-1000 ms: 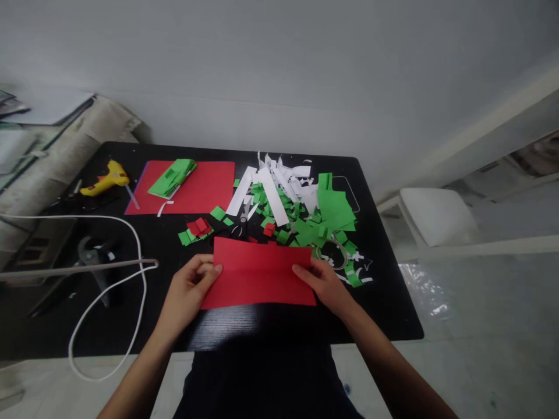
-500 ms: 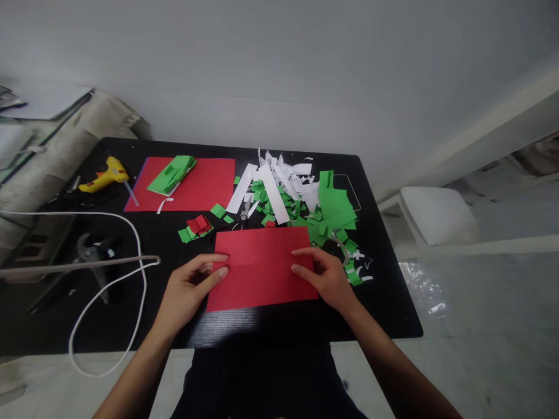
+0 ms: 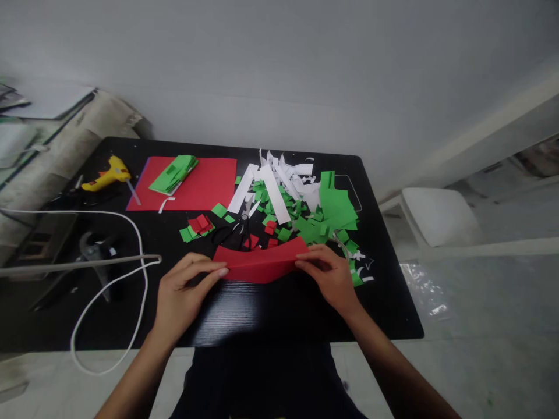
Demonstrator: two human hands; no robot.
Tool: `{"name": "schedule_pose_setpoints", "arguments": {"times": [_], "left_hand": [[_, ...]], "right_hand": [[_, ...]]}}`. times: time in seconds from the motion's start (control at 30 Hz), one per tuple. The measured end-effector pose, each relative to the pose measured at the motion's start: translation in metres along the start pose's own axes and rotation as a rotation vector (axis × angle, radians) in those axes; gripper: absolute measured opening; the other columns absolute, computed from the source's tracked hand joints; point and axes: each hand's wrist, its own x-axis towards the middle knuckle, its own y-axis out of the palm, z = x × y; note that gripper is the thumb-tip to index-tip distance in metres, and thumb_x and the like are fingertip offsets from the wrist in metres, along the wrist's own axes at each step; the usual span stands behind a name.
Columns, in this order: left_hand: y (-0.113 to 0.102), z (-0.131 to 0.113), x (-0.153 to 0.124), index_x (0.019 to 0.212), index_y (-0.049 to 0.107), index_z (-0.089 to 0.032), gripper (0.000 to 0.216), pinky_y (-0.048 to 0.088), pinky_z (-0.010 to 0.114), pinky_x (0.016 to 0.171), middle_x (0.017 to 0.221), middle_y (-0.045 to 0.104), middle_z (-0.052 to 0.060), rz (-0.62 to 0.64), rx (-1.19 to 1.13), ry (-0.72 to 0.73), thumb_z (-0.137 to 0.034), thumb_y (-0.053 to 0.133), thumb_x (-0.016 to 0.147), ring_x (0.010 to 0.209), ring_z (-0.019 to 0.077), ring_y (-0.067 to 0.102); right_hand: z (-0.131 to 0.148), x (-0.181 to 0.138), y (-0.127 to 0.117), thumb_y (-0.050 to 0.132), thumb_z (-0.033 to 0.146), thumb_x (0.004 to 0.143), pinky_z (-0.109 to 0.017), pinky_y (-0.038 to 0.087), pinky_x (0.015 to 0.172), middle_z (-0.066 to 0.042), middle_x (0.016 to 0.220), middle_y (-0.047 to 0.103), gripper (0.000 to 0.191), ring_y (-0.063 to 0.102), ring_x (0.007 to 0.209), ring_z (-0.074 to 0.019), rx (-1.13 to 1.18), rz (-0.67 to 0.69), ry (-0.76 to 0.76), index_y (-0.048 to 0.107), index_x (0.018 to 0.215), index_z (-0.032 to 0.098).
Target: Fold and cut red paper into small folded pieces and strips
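A red paper sheet (image 3: 262,267) is held out between my two hands above the front of the black table. It bends along its length, with a crease running from side to side. My left hand (image 3: 186,288) pinches its left end between thumb and fingers. At the right end my right hand (image 3: 327,273) grips it the same way. Just beyond the sheet lie black-handled scissors (image 3: 245,224), partly covered by paper. Small red paper pieces (image 3: 271,227) rest beside them.
Green scraps (image 3: 338,209) and white strips (image 3: 274,195) pile behind the sheet. Back left, a folded green paper bundle (image 3: 174,173) lies on red sheets (image 3: 213,186), near a yellow glue gun (image 3: 109,173). A white cable (image 3: 142,291) loops at left. A white stool (image 3: 439,215) stands right.
The red sheet went from nearly flat to bent along its crease, so it now looks narrower. The scissors and red pieces behind it have come into view. Both hands kept their hold.
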Motion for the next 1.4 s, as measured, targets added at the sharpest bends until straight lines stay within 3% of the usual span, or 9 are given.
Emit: {"name": "schedule_pose_setpoints", "arguments": {"times": [0.17,0.4,0.67,0.77,0.9,0.97,1.1,1.2,1.4], "left_hand": [[0.0,-0.019,-0.002,0.095,0.08,-0.027,0.011,0.054,0.029,0.093,0.113,0.067,0.003,0.052,0.031,0.207,-0.017,0.075,0.092,0.105,0.0174,0.067],[0.013,-0.054,0.002,0.096,0.073,-0.022,0.01,0.057,0.027,0.08,0.095,0.074,0.004,0.233,-0.141,0.223,-0.014,0.067,0.097,0.089,0.0165,0.07],[-0.024,-0.015,0.011,0.084,0.074,-0.022,0.019,0.054,0.029,0.078,0.094,0.073,0.004,-0.012,-0.155,-0.156,-0.04,0.075,0.091,0.087,0.0203,0.067],[-0.027,-0.001,0.013,0.084,0.075,-0.021,0.027,0.052,0.027,0.07,0.093,0.073,0.004,0.041,-0.181,-0.255,-0.048,0.077,0.088,0.082,0.0195,0.065],[-0.019,0.001,0.014,0.088,0.074,-0.02,0.037,0.045,0.024,0.058,0.077,0.067,0.001,0.053,-0.208,-0.333,-0.057,0.072,0.09,0.066,0.0153,0.056],[-0.013,-0.003,0.015,0.085,0.072,-0.019,0.042,0.042,0.023,0.055,0.071,0.064,0.001,0.069,-0.217,-0.305,-0.06,0.067,0.093,0.062,0.0142,0.053],[0.004,-0.016,0.019,0.078,0.072,-0.018,0.049,0.049,0.026,0.064,0.075,0.069,0.004,0.253,-0.234,-0.157,-0.059,0.056,0.101,0.068,0.0167,0.062],[0.017,-0.025,0.023,0.08,0.073,-0.018,0.046,0.052,0.028,0.07,0.079,0.07,0.005,0.38,-0.297,-0.058,-0.052,0.054,0.104,0.072,0.0177,0.065],[0.024,-0.017,0.02,0.105,0.078,-0.021,0.022,0.057,0.033,0.087,0.105,0.075,0.009,0.261,-0.268,-0.048,-0.039,0.068,0.097,0.096,0.0219,0.071]], "right_hand": [[0.025,-0.01,0.007,0.078,0.031,0.091,-0.052,0.052,0.108,-0.014,0.131,0.066,0.019,0.064,0.124,-0.0311,-0.331,-0.037,-0.388,0.076,0.108,0.024],[0.065,-0.01,0.034,0.059,0.018,0.103,-0.039,0.055,0.093,-0.005,0.095,0.078,0.011,0.071,0.092,-0.0199,-0.264,0.32,-0.644,0.069,0.106,0.019],[0.048,0.002,-0.003,0.06,0.029,0.103,-0.035,0.056,0.081,-0.005,0.093,0.08,0.018,0.074,0.086,-0.0211,-0.205,0.473,-0.237,0.075,0.096,0.023],[0.042,0.003,-0.019,0.063,0.029,0.1,-0.035,0.055,0.08,-0.004,0.089,0.08,0.017,0.074,0.082,-0.0207,-0.218,0.508,-0.141,0.077,0.092,0.023],[0.034,0.01,-0.03,0.07,0.037,0.096,-0.035,0.056,0.084,-0.006,0.094,0.081,0.019,0.075,0.088,-0.0213,-0.025,0.8,0.007,0.079,0.091,0.021],[0.027,0.015,-0.025,0.071,0.047,0.095,-0.036,0.057,0.089,-0.009,0.105,0.081,0.03,0.076,0.098,-0.0231,0.187,0.989,0.144,0.08,0.099,0.019],[0.015,0.017,0.011,0.069,0.064,0.093,-0.037,0.056,0.096,-0.012,0.12,0.077,0.053,0.075,0.106,-0.0222,0.515,0.879,0.369,0.075,0.113,0.016],[0.017,0.012,0.042,0.078,0.065,0.084,-0.038,0.054,0.1,-0.013,0.128,0.074,0.064,0.074,0.111,-0.0225,0.66,0.988,0.456,0.069,0.126,0.018],[0.021,0.003,0.056,0.087,0.049,0.082,-0.038,0.059,0.091,-0.014,0.121,0.077,0.058,0.076,0.104,-0.023,0.747,0.892,0.569,0.066,0.125,0.017]]}}
